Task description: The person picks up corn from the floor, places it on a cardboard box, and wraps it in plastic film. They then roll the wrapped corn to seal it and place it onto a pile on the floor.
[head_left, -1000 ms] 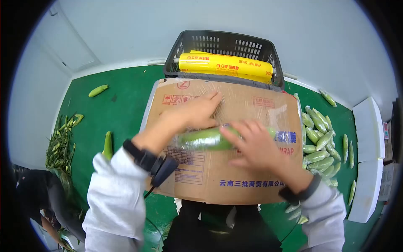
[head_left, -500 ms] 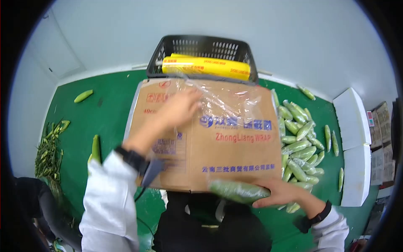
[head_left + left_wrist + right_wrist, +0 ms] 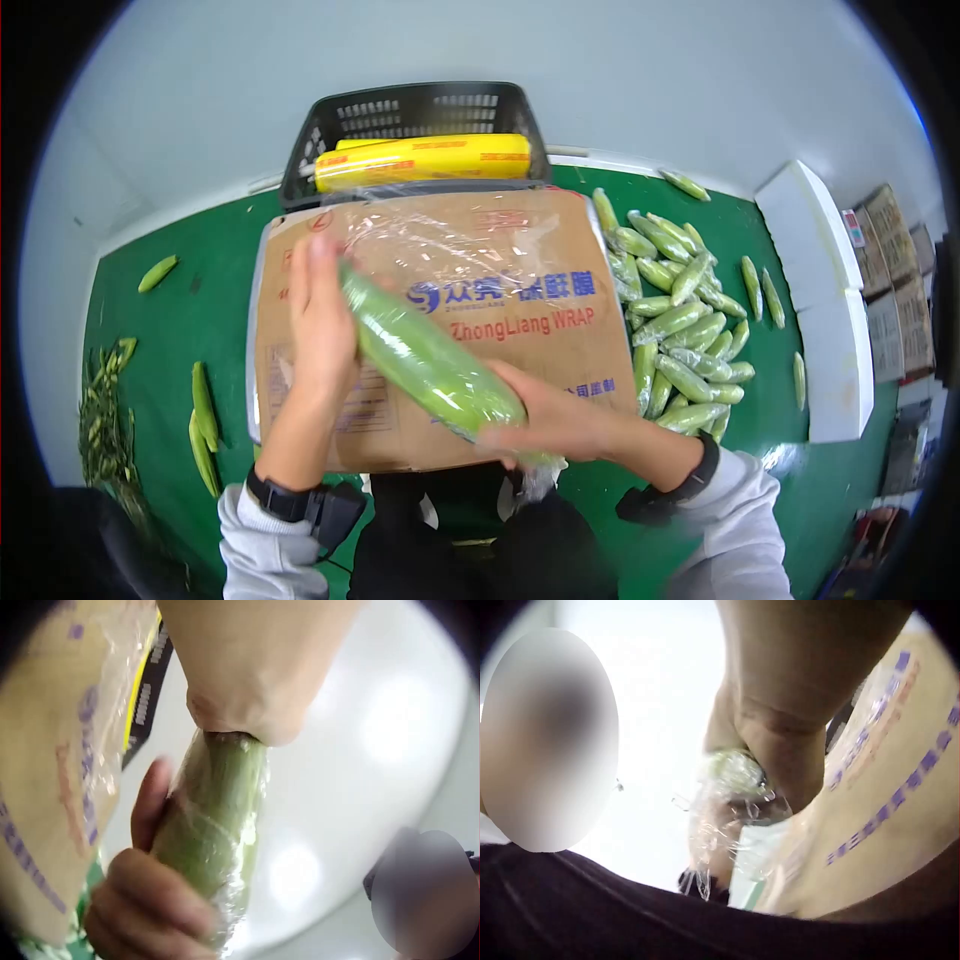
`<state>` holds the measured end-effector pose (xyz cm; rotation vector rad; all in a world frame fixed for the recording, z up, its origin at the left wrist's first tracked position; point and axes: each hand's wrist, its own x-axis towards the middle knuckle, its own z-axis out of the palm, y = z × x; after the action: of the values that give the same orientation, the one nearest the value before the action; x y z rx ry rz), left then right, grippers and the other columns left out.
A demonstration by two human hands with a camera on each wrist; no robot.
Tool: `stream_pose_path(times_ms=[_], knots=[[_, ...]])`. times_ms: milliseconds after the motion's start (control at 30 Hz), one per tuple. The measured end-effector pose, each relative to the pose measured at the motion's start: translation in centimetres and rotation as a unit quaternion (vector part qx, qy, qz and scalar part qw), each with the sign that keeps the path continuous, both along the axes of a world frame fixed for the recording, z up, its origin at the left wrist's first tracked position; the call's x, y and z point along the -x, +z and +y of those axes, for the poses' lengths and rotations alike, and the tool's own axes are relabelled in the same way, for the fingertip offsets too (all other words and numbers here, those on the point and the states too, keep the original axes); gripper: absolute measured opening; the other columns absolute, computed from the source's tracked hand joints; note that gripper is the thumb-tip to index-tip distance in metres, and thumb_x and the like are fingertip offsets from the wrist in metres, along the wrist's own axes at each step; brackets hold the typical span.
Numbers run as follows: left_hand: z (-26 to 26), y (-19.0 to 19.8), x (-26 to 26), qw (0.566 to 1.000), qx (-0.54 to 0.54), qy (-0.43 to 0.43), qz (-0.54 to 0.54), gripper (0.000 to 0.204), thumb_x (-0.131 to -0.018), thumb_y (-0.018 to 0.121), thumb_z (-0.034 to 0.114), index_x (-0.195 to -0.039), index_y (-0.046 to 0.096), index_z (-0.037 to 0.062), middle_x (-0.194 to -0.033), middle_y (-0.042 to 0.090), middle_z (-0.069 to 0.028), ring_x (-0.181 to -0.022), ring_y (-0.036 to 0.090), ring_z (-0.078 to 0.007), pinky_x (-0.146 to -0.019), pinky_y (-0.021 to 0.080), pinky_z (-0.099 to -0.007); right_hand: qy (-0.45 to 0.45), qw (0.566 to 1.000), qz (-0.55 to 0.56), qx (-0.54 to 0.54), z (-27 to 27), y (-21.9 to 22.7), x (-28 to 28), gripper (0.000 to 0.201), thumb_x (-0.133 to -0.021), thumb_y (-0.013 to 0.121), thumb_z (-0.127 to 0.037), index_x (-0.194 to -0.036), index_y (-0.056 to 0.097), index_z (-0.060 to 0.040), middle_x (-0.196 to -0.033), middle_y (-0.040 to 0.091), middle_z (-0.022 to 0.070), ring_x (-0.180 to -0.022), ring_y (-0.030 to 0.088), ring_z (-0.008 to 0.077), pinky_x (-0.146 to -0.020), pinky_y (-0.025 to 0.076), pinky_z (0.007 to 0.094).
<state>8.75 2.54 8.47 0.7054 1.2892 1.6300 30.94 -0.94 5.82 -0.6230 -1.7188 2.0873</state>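
A green ear of corn (image 3: 430, 350), in its husk and covered in clear plastic film, is held slantwise over the cardboard (image 3: 540, 370). My right hand (image 3: 550, 415) grips its lower end, fingers curled round it in the left wrist view. Against the upper end lies the palm of my left hand (image 3: 325, 320), its fingers straight and pointing away from me. Loose film (image 3: 712, 840) hangs from the lower end in the right wrist view. More clear film (image 3: 440, 230) lies wrinkled across the far part of the cardboard.
Behind the cardboard, a black basket (image 3: 295, 180) holds yellow wrap rolls (image 3: 430, 160). Several wrapped ears (image 3: 690, 320) are heaped on the green floor at right, near a white foam block (image 3: 820, 300). Unwrapped ears (image 3: 203, 425) and a husk pile (image 3: 105, 430) lie at left.
The corn went from lying on the cardboard to its near edge in my right hand, then up over the middle. My left hand left the film for the corn's upper end. The head view swung right.
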Motion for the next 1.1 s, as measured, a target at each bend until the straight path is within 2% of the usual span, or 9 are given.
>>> stream_pose_path(times_ms=[33, 167, 300, 433, 633, 767, 900, 1000, 1100], knots=[[-0.6, -2.4, 1.3, 0.994, -0.017, -0.006, 0.106, 0.026, -0.101, 0.042, 0.035, -0.098, 0.051, 0.0098, -0.081, 0.051, -0.0024, -0.071, 0.055, -0.0120, -0.062, 0.049, -0.0278, -0.097, 0.944, -0.126, -0.290, -0.5, 0.5, -0.9, 0.075, -0.085, 0.065, -0.040, -0.142, 0.029, -0.0073, -0.107, 0.060, 0.0235, -0.086, 0.066, 0.0330, -0.070, 0.054, 0.0442], [-4.9, -3.9, 3.0, 0.989, 0.046, -0.096, 0.098, 0.032, -0.102, 0.042, 0.033, -0.086, 0.052, 0.0073, -0.074, 0.050, -0.0006, -0.067, 0.055, -0.0094, -0.062, 0.049, -0.0272, -0.123, 0.878, -0.245, -0.393, -2.4, 3.1, -4.2, 0.066, -0.079, 0.076, -0.020, -0.136, 0.045, -0.0070, -0.115, 0.060, 0.0188, -0.098, 0.062, 0.0357, -0.085, 0.051, 0.0382], [-8.7, -4.2, 1.8, 0.932, 0.177, -0.286, 0.135, 0.052, -0.103, 0.028, 0.045, -0.101, 0.058, 0.0024, -0.062, 0.058, -0.0046, -0.055, 0.055, -0.0088, -0.052, 0.046, -0.0244, -0.309, 0.735, 0.042, -0.602, -0.1, 8.2, -4.6, 0.037, -0.087, 0.068, -0.026, -0.113, 0.060, 0.0005, -0.078, 0.065, 0.0142, -0.071, 0.066, 0.0267, -0.066, 0.054, 0.0355], [-10.3, 0.1, 0.9, 0.842, 0.302, -0.443, 0.058, 0.062, -0.101, 0.026, 0.051, -0.118, 0.053, -0.0018, -0.069, 0.062, -0.0099, -0.066, 0.063, -0.0162, -0.062, 0.051, -0.0300, -0.357, 0.876, 0.277, -0.166, 0.2, 10.2, -2.7, 0.040, -0.098, 0.048, -0.038, -0.109, 0.054, -0.0003, -0.053, 0.054, 0.0086, -0.055, 0.060, 0.0226, -0.055, 0.051, 0.0339], [-8.2, 5.7, -3.4, 0.826, -0.120, -0.342, 0.433, 0.068, -0.095, 0.043, 0.047, -0.137, 0.032, -0.0059, -0.110, 0.058, -0.0246, -0.096, 0.063, -0.0349, -0.086, 0.048, -0.0400, -0.506, 0.740, 0.437, 0.073, 2.0, 11.4, -2.5, 0.051, -0.096, 0.043, -0.053, -0.122, 0.039, -0.0092, -0.083, 0.060, 0.0106, -0.077, 0.062, 0.0226, -0.070, 0.053, 0.0394], [-6.3, 7.0, -6.2, 0.730, -0.038, -0.473, 0.491, 0.060, -0.094, 0.052, 0.039, -0.136, 0.038, -0.0014, -0.118, 0.054, -0.0243, -0.093, 0.062, -0.0399, -0.081, 0.050, -0.0404, -0.440, 0.880, 0.170, 0.049, -1.9, 2.9, -3.0, 0.066, -0.090, 0.044, -0.063, -0.124, 0.046, -0.0062, -0.097, 0.063, 0.0104, -0.090, 0.062, 0.0230, -0.084, 0.049, 0.0358], [-6.7, 3.8, -3.7, 0.688, -0.059, -0.464, 0.555, 0.047, -0.089, 0.060, 0.022, -0.130, 0.049, 0.0048, -0.121, 0.055, -0.0174, -0.105, 0.057, -0.0373, -0.088, 0.048, -0.0413, -0.525, 0.793, 0.092, 0.296, 4.6, -2.4, -16.0, 0.059, -0.087, 0.052, -0.060, -0.102, 0.061, -0.0032, -0.088, 0.064, 0.0106, -0.074, 0.063, 0.0225, -0.070, 0.053, 0.0363], [-7.9, -1.3, 0.1, 0.717, -0.053, -0.379, 0.583, 0.047, -0.086, 0.064, 0.021, -0.128, 0.051, 0.0047, -0.122, 0.056, -0.0160, -0.107, 0.056, -0.0354, -0.090, 0.047, -0.0404, -0.592, 0.772, -0.015, 0.232, 11.0, -12.4, -25.1, 0.041, -0.081, 0.070, -0.029, -0.112, 0.056, -0.0062, -0.099, 0.063, 0.0112, -0.082, 0.061, 0.0264, -0.074, 0.052, 0.0414], [-8.9, -3.9, 2.6, 0.705, -0.038, -0.302, 0.641, 0.053, -0.081, 0.069, 0.014, -0.130, 0.051, 0.0048, -0.128, 0.051, -0.0182, -0.114, 0.052, -0.0359, -0.096, 0.043, -0.0406, -0.679, 0.638, -0.349, -0.098, 16.6, -21.3, -31.8, 0.075, -0.074, 0.072, -0.023, -0.136, 0.039, 0.0046, -0.133, 0.047, 0.0231, -0.121, 0.049, 0.0335, -0.101, 0.041, 0.0428]])
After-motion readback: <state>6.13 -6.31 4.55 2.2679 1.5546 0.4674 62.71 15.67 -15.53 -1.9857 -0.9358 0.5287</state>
